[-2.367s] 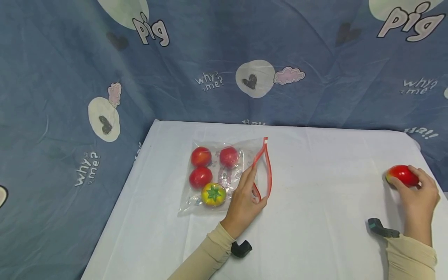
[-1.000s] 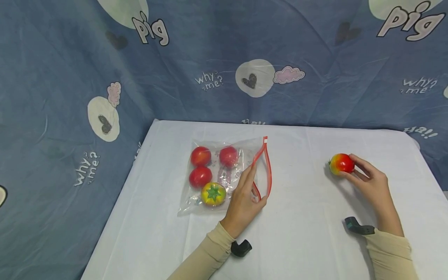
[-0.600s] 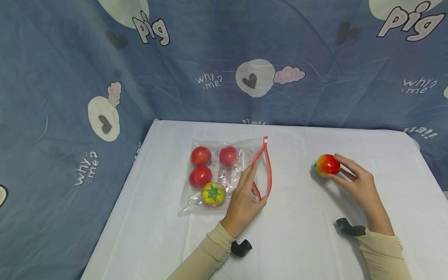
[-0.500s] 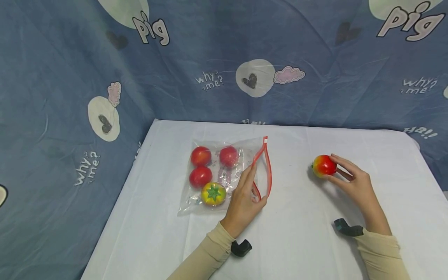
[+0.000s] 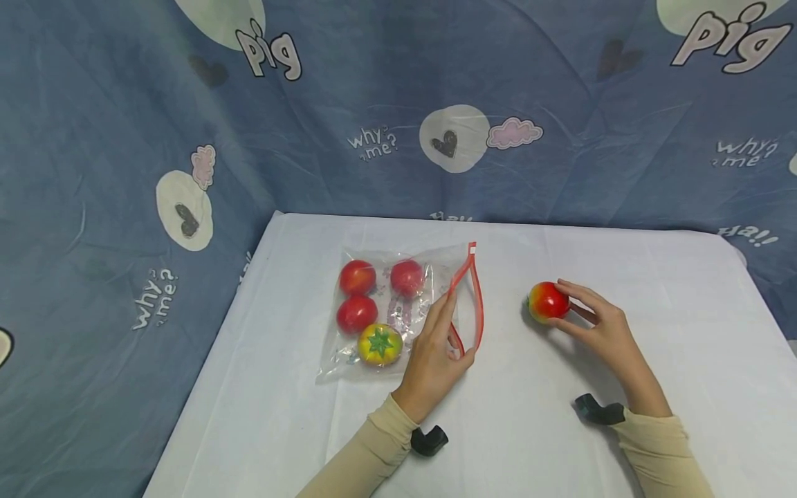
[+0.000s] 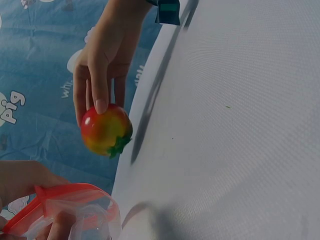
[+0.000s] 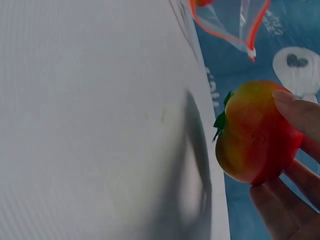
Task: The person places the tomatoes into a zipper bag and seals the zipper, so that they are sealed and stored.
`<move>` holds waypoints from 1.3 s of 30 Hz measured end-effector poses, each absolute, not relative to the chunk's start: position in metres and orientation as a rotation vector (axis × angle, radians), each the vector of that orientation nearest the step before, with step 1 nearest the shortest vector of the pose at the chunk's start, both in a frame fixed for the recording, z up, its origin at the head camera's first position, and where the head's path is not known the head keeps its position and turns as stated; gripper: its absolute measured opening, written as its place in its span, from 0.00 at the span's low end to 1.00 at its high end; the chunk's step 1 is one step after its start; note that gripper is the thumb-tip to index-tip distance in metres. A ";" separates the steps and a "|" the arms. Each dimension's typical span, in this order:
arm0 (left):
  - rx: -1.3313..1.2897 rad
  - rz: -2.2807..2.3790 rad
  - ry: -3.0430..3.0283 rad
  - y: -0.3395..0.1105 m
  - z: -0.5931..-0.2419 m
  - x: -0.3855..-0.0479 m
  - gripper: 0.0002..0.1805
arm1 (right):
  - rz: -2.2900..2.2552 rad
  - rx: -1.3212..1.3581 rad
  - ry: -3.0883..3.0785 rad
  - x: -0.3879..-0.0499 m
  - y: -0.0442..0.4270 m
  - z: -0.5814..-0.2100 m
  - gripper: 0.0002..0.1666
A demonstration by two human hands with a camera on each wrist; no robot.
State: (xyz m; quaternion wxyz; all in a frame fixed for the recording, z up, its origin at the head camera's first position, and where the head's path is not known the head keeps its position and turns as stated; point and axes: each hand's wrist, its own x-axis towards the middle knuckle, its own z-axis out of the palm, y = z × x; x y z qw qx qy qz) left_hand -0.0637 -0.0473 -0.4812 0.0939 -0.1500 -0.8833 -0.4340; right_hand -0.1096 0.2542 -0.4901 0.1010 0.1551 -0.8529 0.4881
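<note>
Leftward since the earlier frame, the red-yellow fruit [image 5: 548,302] sits right of centre, pinched by the fingers [image 5: 580,290] of the right hand [image 5: 610,339]. Left hand [image 5: 434,363] grips the bag [image 5: 398,311] mid-frame: best keep its red-edged mouth [image 5: 479,297] spread, pinch light.

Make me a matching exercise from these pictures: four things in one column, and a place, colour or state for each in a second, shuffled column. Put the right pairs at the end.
Column one
1. Left hand
2. Held fruit
3. Bag
4. Backdrop

Column two
A. Blue, printed with words
B. Clear, with four fruits inside
C. At the open, red-edged mouth
D. Red and yellow, in the right hand

Right pairs: 1-C; 2-D; 3-B; 4-A
</note>
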 end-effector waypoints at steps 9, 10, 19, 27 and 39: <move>-0.435 -1.292 -2.636 -0.047 -0.480 -0.064 0.57 | 1.486 0.550 -2.530 -0.109 0.237 -0.492 0.44; -0.438 -1.292 -2.634 -0.047 -0.480 -0.064 0.57 | 1.489 0.559 -2.529 -0.109 0.235 -0.491 0.44; -0.461 -1.305 -2.620 -0.047 -0.480 -0.064 0.56 | 1.507 0.615 -2.527 -0.110 0.217 -0.487 0.42; -0.476 -1.301 -2.614 -0.047 -0.480 -0.064 0.57 | 1.515 0.708 -2.516 -0.115 0.195 -0.483 0.41; -0.499 -1.297 -2.582 -0.048 -0.480 -0.066 0.57 | 1.532 0.847 -2.536 -0.123 0.162 -0.482 0.39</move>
